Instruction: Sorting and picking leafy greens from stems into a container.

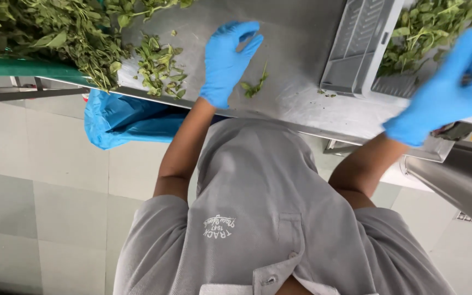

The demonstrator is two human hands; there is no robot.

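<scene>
A crumpled blue plastic bag (121,117) hangs below the steel table's edge (279,112) — no labels, signs or screens.

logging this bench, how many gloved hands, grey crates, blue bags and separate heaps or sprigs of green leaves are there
gloved hands: 2, left hand and right hand
grey crates: 1
blue bags: 1
leaf lots: 4, big heap, small pile, sprig, leaves in crate
total: 8

A steel worktop (301,104) carries a big heap of leafy green stems (45,33) at one end and a grey plastic crate (359,46) at the other. Between them lie a small pile of picked leaves (159,68) and a lone sprig (254,86).
</scene>
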